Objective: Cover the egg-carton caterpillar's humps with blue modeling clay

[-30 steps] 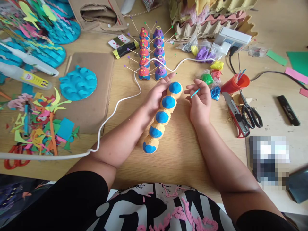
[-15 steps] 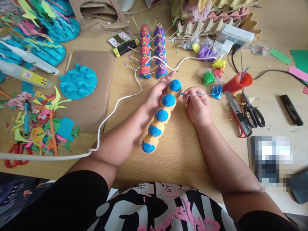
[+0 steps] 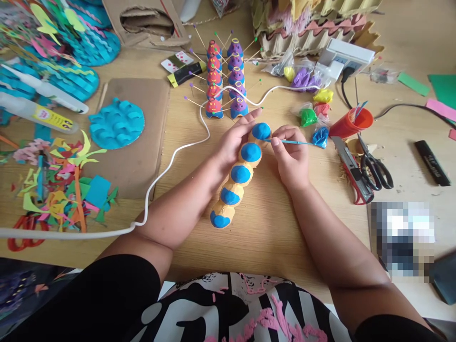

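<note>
My left hand (image 3: pixel 233 141) supports the far end of an egg carton strip (image 3: pixel 246 165), painted yellow-orange, with a blue patch on each cup. Its fingers lie along the far left side, partly hidden behind the strip. Between thumb and fingers, my right hand (image 3: pixel 291 156) pinches a thin blue stick (image 3: pixel 297 142). The stick's left tip touches the lower right edge of the farthest blue patch (image 3: pixel 261 131); its other end reaches a bag of blue clay (image 3: pixel 320 137). Beyond my hands stand a red-faced strip (image 3: pixel 214 105) and a purple-faced strip (image 3: pixel 238 105), both with pin-like sticks.
A white cable (image 3: pixel 174 154) crosses the table and my left forearm. Paper scraps (image 3: pixel 67 180) and a blue disc (image 3: pixel 117 123) on cardboard (image 3: pixel 142 171) lie left. Rightward are a red cup (image 3: pixel 351 122), a cutter (image 3: pixel 352 168), scissors (image 3: pixel 375 168) and a black marker (image 3: pixel 432 163).
The strip's far end has shifted slightly down and right. The stick's tip has moved from beside the farthest cup onto the edge of its blue patch; my right hand shifted slightly left.
</note>
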Demonstrator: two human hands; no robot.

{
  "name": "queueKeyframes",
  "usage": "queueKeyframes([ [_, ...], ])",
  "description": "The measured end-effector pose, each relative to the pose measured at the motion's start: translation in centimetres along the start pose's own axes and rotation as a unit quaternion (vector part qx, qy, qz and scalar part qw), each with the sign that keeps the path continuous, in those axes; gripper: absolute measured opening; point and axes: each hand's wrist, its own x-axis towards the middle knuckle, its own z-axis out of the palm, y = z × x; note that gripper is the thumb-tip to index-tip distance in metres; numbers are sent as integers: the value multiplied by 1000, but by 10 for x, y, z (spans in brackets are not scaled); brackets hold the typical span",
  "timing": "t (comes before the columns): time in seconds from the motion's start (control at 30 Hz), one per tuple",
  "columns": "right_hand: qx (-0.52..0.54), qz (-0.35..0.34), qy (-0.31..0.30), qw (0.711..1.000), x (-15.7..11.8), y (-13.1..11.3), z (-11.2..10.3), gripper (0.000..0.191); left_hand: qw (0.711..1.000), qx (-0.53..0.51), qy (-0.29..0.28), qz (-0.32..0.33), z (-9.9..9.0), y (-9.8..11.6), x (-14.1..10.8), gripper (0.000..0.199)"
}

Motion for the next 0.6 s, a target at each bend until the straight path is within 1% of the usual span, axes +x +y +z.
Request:
queueKeyframes([
  [0.1, 1, -14, 7, 1000, -1, 1, 0, 43, 1000, -14, 2, -11, 3, 2, -1, 56],
  [0.23, -4, -33, -2, 999, 0, 7, 0, 40, 999, -23, 19, -40, 16, 11, -10, 56],
  [0.3, -11, -59, -8, 998, 1, 11, 0, 41, 999, -35, 13, -29, 24, 16, -17, 60],
  [0.4, -15, -97, -3, 995, 2, 17, 0, 38, 999, -39, 18, -29, 31, 21, -25, 60],
  [0.6, -28, -104, 0, 994, 2, 19, 0, 36, 998, -37, 36, -44, 31, 22, -24, 58],
])
